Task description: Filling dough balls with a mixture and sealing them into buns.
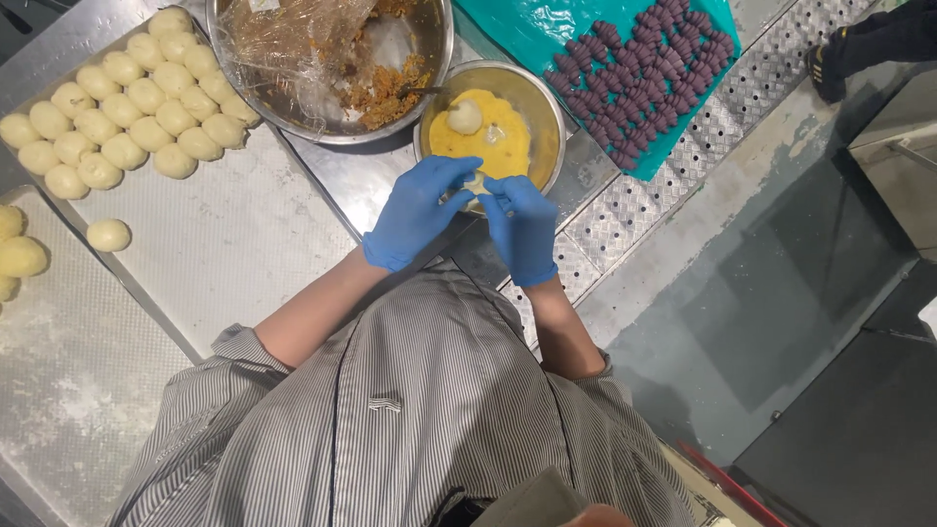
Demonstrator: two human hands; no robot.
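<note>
Head view, looking straight down. Both hands in blue gloves, brought together over the near rim of a small steel bowl point(540, 102) on the bench point(371, 181). Left hand point(418, 210) and right hand point(520, 226) meet at a small pale piece of dough point(475, 182); fingers of both hands are closed around it, pinching it between the fingertips, so most of the piece is hidden. It sits just above the bowl's near edge.

Small bowl holds a yellow paste point(493, 141) with one pale dough ball point(466, 116) resting on top, apart from the held piece.

Just beyond and to the left, touching or nearly touching the small bowl: a larger steel bowl point(434, 39) with orange-brown crumbly filling point(388, 90) and crumpled clear plastic film point(288, 44) over part of it.

Far left: a perforated metal tray point(234, 244) carrying rows of pale round dough balls point(127, 98) packed side by side; one single ball point(108, 234) lies apart below the rows. More balls show at the left frame edge.

Upper right: a teal plastic sheet point(547, 29) with a heap of purple ridged pieces point(639, 78). Person wears a grey striped shirt point(420, 420), sleeves rolled above the elbows.
</note>
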